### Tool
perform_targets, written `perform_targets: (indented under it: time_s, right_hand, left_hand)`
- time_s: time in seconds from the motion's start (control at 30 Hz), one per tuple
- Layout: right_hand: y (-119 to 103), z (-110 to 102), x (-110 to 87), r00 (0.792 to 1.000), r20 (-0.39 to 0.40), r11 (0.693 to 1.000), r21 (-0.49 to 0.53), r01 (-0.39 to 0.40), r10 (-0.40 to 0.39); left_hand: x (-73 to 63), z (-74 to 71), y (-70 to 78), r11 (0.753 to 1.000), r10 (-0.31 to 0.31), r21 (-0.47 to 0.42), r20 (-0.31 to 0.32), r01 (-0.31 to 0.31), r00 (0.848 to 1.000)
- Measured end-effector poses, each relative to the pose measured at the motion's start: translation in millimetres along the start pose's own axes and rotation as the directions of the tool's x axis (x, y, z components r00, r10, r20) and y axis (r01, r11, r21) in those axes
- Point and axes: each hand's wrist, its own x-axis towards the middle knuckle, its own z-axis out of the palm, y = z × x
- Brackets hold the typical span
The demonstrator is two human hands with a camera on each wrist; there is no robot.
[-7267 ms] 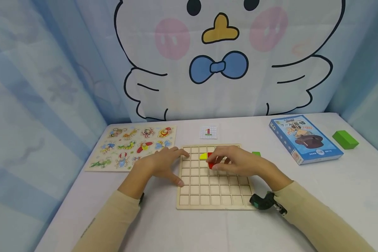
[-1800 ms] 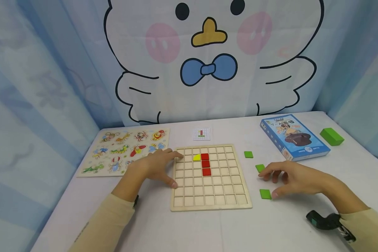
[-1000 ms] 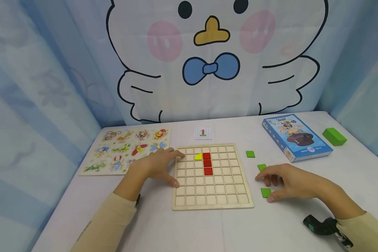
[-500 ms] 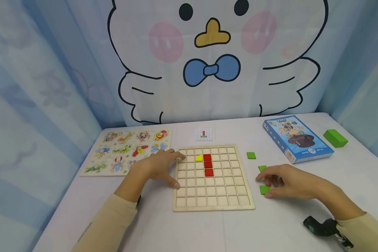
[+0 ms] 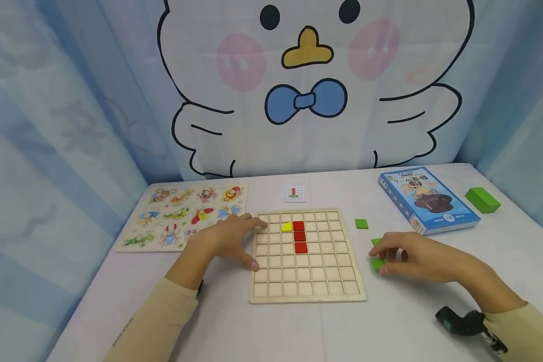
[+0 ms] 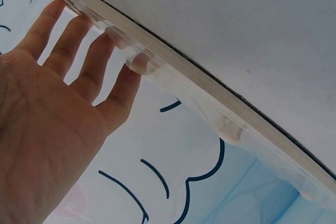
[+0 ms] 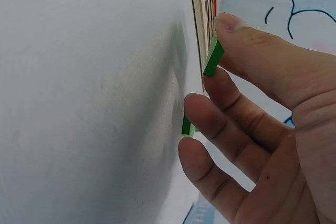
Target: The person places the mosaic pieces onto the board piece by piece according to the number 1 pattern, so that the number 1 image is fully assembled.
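A square wooden grid board (image 5: pixel 308 288) lies mid-table, with a yellow piece (image 5: pixel 287 227) and a column of red tiles (image 5: pixel 300 236) set in its cells. My left hand (image 5: pixel 221 241) rests at the board's left edge, fingers spread, thumb touching the rim. To the right of the board, my right hand (image 5: pixel 423 259) pinches a green tile (image 7: pixel 213 57) between thumb and index finger; the tile is tilted. Another green tile (image 7: pixel 187 124) lies behind the fingers, partly hidden. A third green tile (image 5: pixel 361 223) lies flat farther back.
Beyond the board is a small pattern card (image 5: pixel 294 193). An insect picture board (image 5: pixel 163 221) lies at left, partly behind my left hand. A blue box (image 5: pixel 430 198) and a green block (image 5: pixel 482 200) stand at back right. A printed curtain (image 5: pixel 307 141) closes the far side.
Two red tiles now stand below the first one on the board. My right hand has moved from the board to the green tiles, and the nearest has shifted away from me, into its pinch.
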Motion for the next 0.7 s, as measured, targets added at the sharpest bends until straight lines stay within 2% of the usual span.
perform_targets:
  time_s: [0.23,0.47,0.7]
  right_hand:
    - [-2.5,2.4,2.8,0.997,-0.054,0.999,-0.004,0.05,-0.05]
    - [-5.0,3.1,8.1,0.993,-0.085,0.997,0.01,0.081,-0.08]
    - [-6.4,1.6,10.5,0.989,-0.099,0.993,0.018,0.115,-0.112]
  left_hand:
    - [-0.6,-0.1,-1.1,1.0,0.011,-0.002,-0.003,-0.011,1.0]
    - [-0.4,1.5,-3.2,1.0,0.001,0.019,-0.007,-0.001,1.0]
    - [1.5,1.9,-2.7,1.0,0.017,0.013,-0.012,-0.017,1.0]
